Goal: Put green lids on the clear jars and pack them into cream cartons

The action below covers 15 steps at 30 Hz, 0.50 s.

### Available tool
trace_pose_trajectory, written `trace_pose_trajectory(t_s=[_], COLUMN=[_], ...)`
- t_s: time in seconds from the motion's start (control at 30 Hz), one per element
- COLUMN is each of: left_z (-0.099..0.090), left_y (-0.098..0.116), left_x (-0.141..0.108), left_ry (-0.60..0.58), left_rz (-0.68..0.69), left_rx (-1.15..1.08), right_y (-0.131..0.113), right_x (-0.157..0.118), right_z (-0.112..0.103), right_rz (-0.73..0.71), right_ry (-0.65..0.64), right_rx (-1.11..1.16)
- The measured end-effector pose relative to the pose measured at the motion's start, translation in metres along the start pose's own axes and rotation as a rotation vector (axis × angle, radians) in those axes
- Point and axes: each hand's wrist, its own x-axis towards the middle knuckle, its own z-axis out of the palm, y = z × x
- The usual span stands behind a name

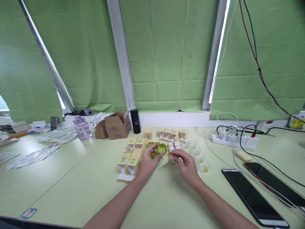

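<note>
My left hand [150, 161] is closed on a small green square case [162, 148], its hollow side facing up. More green pieces lie just behind the fingers, partly covered by them. To the right, my right hand [187, 165] pinches a tiny yellowish piece [170, 156], too small to name, close to the case. Small pale pink blocks [171, 144] stand right behind my right fingers. Beside that hand are several clear plastic cups [203, 165] with yellow spots. Cream cartons with green panels [133, 161] stand by my left wrist.
More cream cartons [174, 135] stand at the back. Behind on the left are a brown cardboard box [118, 125], a black bottle [135, 121] and a purple bottle [82, 128]. Two phones [254, 195], a power strip [234, 142] and loose cables occupy the right side.
</note>
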Motion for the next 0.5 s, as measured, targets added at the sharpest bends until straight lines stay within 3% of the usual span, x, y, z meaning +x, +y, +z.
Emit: trace_pose_trajectory(t_s=[0.2,0.5], left_z=[0.002,0.005], left_y=[0.006,0.014], left_x=[-0.005,-0.009], left_ry=[-0.028,-0.042], left_rz=[0.027,0.060], left_rx=[0.096,0.192], right_y=[0.001,-0.002], right_x=[0.007,0.010], right_z=[-0.002,-0.002], right_rz=[0.262,0.422], right_ry=[0.091,0.153], right_rx=[0.268,0.535])
